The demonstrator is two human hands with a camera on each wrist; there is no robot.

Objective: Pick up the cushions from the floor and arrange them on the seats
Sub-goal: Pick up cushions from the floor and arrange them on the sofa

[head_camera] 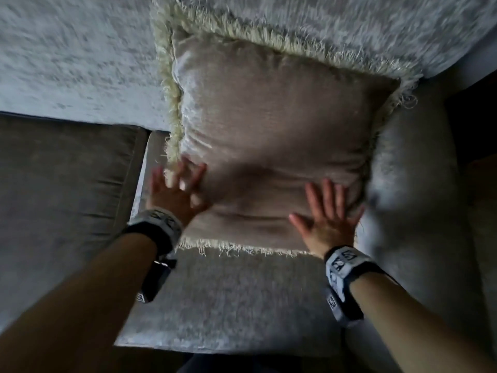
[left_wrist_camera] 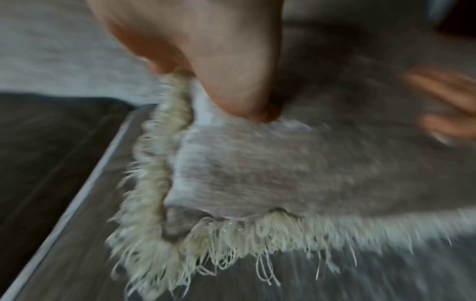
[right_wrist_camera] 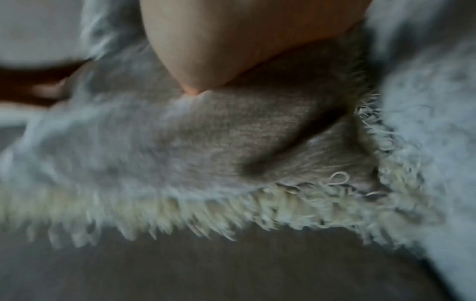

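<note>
You are looking down at a square beige cushion (head_camera: 271, 146) of ribbed, woven cloth, edged all round with a shaggy cream fringe (head_camera: 236, 36). It is lying on a pale grey seat (head_camera: 228, 300) with a soft, mottled nap, its top edge leaning against the backrest (head_camera: 67, 63) at 12 o'clock. The cushion's middle is puckering into shallow folds.

Your left hand (head_camera: 176, 189) is lying on the cushion's corner at 8 o'clock, fingers spread and straight, fingertips reaching the fringe there. In the left wrist view the heel of that hand is sinking into the cloth beside the looped fringe; motion blur is softening the detail.

Your right hand (head_camera: 329, 214) is pressing flat on the corner at 4 o'clock, fingers straight and fanned apart, gripping nothing. The right wrist view is showing the palm denting the fabric.

A darker brown-grey seat cushion (head_camera: 61, 197), smooth with a piped seam, is sitting at 9 o'clock. A fluffy pale grey armrest (head_camera: 411, 184) is rising at 3 o'clock, touching the cushion's fringe. Both wrists are wearing black and white straps (head_camera: 347, 265).
</note>
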